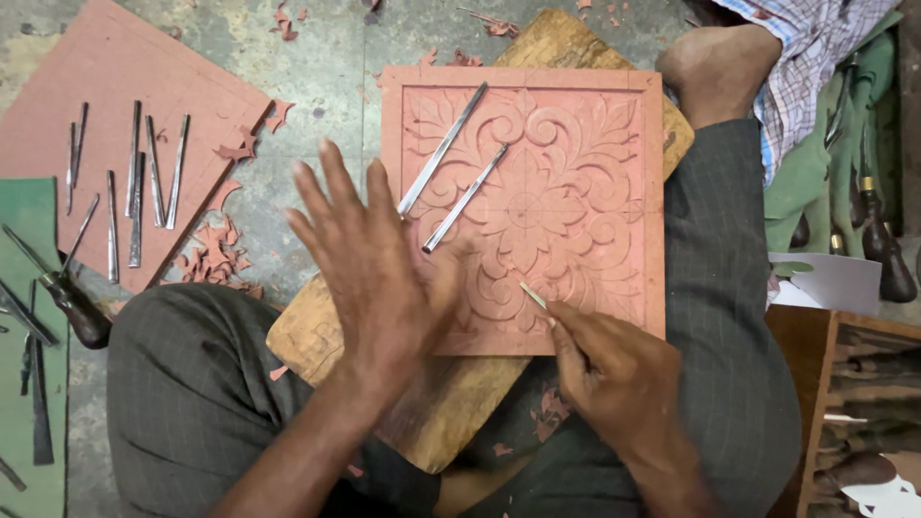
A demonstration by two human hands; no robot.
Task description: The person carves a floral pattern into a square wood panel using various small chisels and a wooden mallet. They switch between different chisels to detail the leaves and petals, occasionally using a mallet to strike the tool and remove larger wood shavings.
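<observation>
Here, left hand spread flat, grip open, over carved floral clay tile; right hand, grip closed, pinching thin carving tool.

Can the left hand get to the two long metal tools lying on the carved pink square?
Probably yes. The left hand is spread flat over the carved panel, and its fingertips are right beside the two metal tools. Nothing lies between them; the right hand is lower down with its own small tool.

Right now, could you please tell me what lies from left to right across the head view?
Green cloth → metal chisels on a flat slab → left hand → carved panel → wooden rack.
</observation>
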